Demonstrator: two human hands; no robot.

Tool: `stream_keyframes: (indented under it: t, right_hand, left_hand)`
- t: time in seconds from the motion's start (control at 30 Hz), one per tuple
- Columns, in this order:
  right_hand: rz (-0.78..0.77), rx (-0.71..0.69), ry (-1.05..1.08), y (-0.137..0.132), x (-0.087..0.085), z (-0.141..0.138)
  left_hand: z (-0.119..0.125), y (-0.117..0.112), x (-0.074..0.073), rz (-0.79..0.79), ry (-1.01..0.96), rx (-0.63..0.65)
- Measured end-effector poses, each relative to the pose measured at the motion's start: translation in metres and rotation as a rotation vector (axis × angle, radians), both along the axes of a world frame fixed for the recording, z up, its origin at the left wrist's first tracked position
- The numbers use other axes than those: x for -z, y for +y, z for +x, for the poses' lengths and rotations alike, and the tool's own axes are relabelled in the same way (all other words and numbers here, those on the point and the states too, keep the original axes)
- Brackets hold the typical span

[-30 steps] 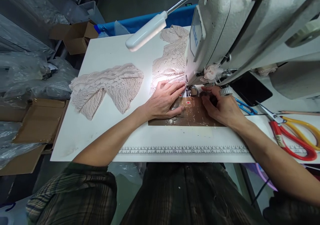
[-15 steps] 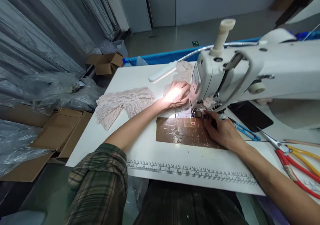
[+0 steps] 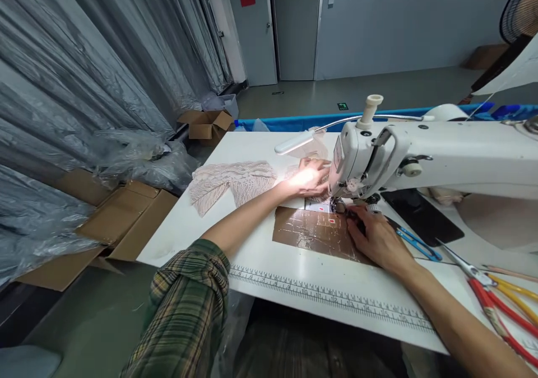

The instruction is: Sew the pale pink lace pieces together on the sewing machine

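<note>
Head view, reference: sewing machine (image 3: 474, 148). Key relation: lace piece (image 3: 318, 148) lies just left of the machine's head, long axis running roughly away from the wearer, along the left face of that head. Its near end comes close beside the presser foot (image 3: 334, 203); whether any of it sits under the foot, cannot tell. Left hand (image 3: 311, 177) is the nearer of the two: it rests on the lace's middle, left of the machine's head, and hides part of it. Pose: palm down, fingers extended rightward toward the head and slightly apart, not seen to pinch anything; lamp glare washes out the back of the hand. Left forearm slants in from the near left of the machine, plaid sleeve (image 3: 189, 305) ending below the elbow. Right hand (image 3: 376, 235) is at the near right of the presser foot, apart from the lace, fingers curled with tips pointing left and away from the wearer, beside the foot. Something dark shows between thumb and fingers; pinch or mere shadow, cannot tell. Brown sheet (image 3: 311, 235) lies on the counter (image 3: 180, 235) on the machine's near side, its right end by the right hand. Second lace piece (image 3: 233, 182) lies farther left of the machine, touched by neither hand. Blue snips (image 3: 418, 243) lie to the near right of the machine's head, beside the right wrist.
</note>
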State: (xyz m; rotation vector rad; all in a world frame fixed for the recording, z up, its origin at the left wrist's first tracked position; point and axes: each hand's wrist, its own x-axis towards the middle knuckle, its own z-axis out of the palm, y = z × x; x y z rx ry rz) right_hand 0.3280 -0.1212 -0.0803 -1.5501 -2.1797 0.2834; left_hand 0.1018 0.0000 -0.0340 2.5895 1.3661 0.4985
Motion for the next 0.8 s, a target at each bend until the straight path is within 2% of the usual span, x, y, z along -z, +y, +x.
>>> stream_keyframes:
  t: [0.1,0.23,0.37,0.53,0.6,0.7,0.8]
  right_hand:
    - [-0.010,-0.009,-0.004,-0.001,0.000,0.001]
    - [-0.009,-0.034,0.013,-0.001,0.000,0.006]
    - [0.038,-0.069,0.019,0.002,0.004,0.009]
    - [0.085,-0.076,0.025,0.006,0.010,0.011]
    - [0.101,-0.061,0.033,0.007,0.012,0.012]
    - [0.113,-0.055,0.047,0.007,0.013,0.013]
    - [0.079,-0.071,0.049,0.008,0.013,0.015]
  left_hand:
    - [-0.006,-0.025,0.003,-0.009,0.080,0.066]
    - [-0.030,-0.054,0.003,0.058,0.146,0.012]
    - [-0.074,-0.078,-0.005,0.096,0.146,-0.169]
    - [-0.140,-0.092,-0.013,0.074,-0.068,-0.625]
    - [-0.160,-0.091,-0.011,0.084,-0.118,-0.735]
    - [-0.178,-0.086,-0.008,0.058,-0.164,-0.788]
    - [-0.184,-0.082,-0.007,0.009,-0.196,-0.768]
